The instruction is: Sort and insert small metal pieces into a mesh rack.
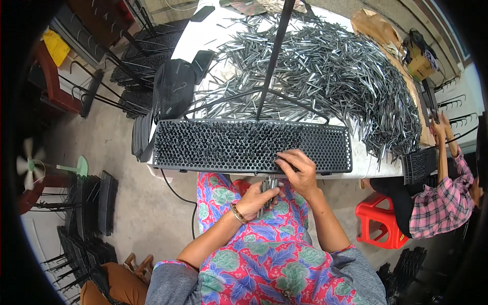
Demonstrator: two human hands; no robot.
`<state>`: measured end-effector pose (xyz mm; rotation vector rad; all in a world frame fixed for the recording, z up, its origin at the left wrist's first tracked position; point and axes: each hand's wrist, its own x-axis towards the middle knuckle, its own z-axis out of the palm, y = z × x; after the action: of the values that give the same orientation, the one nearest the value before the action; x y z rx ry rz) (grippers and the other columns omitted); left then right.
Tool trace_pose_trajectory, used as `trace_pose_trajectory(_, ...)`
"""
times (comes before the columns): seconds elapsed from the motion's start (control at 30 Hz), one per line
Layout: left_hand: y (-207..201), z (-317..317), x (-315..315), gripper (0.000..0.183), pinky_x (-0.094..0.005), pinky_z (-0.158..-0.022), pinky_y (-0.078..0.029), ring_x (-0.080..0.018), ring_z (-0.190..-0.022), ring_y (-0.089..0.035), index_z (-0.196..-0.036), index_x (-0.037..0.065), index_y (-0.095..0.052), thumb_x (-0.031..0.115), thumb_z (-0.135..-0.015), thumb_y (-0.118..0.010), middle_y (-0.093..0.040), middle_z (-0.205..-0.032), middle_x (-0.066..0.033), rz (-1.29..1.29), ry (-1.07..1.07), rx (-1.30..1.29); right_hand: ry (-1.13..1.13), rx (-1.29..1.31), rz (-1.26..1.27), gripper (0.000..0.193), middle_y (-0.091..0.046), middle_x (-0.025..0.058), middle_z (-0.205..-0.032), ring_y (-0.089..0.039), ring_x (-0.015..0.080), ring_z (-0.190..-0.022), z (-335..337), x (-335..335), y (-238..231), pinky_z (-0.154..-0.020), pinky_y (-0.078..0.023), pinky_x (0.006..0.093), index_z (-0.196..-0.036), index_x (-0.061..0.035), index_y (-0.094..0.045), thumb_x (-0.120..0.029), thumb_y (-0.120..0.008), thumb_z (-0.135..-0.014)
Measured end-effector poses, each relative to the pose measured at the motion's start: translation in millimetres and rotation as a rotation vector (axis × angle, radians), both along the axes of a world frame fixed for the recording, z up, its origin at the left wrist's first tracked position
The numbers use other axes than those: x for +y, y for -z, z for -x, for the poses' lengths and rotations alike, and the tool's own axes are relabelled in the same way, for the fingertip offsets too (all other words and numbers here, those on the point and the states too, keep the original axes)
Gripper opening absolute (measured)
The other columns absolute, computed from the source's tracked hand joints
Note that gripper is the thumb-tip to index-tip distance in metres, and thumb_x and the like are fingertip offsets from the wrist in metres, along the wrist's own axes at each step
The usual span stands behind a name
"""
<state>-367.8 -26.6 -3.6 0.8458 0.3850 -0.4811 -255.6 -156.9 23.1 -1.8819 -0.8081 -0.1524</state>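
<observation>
One black perforated rack at the desk's edge

Head view: the left hand's grip wraps slim rods near the rack. The right hand is over the rack; whether its grip pinches anything, I cannot tell.

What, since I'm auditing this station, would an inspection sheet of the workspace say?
Surface: table covered in white.
Work items: perforated black rack at the near edge; large pile of thin dark rods behind it.
Clutter: crumpled brown paper at the far right.
Hands: left hand grips a bundle of rods; right hand at the rack, its hold unclear.
Cables: dark cable hanging below the near edge.
Surroundings: red stool and co-worker right, fan left.
</observation>
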Motion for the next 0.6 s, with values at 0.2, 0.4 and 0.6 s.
trace_pose_trajectory(0.2,2.6,1.0,0.2,0.019,-0.0226,-0.054,-0.048,-0.0091,-0.067,-0.057,-0.111,0.004,-0.054,0.012,-0.094,-0.054,-0.063,-0.087,-0.0061,0.012,-0.004,0.000,0.043,0.103,0.012,0.019,-0.065,0.0114,-0.090,-0.063,0.0149,-0.073,5.7,1.4,-3.9,-0.056,-0.049,0.0250,-0.096,-0.0018,-0.069,-0.005,-0.071,-0.077)
trace_pose_trajectory(0.4,3.2,1.3,-0.4,0.019,-0.0227,-0.054,-0.048,-0.0089,-0.067,-0.057,-0.111,0.004,-0.054,0.012,-0.094,-0.054,-0.063,-0.087,-0.0059,0.014,-0.005,-0.008,0.029,-0.078,-0.014,0.018,-0.065,0.0130,-0.090,-0.064,0.0215,-0.073,3.5,5.4,1.9,-0.060,-0.051,0.0291,-0.094,0.0000,-0.067,-0.003,-0.070,-0.077)
trace_pose_trajectory(0.6,5.0,2.6,0.2,0.022,-0.0228,-0.054,-0.048,-0.0086,-0.067,-0.057,-0.114,0.004,-0.054,0.013,-0.094,-0.054,-0.063,-0.087,-0.0055,0.009,-0.010,-0.016,0.028,-0.100,-0.014,0.017,-0.065,0.0145,-0.089,-0.064,0.0270,-0.077,4.2,5.6,0.7,-0.065,-0.052,0.0327,-0.093,0.0010,-0.066,-0.001,-0.069,-0.077)
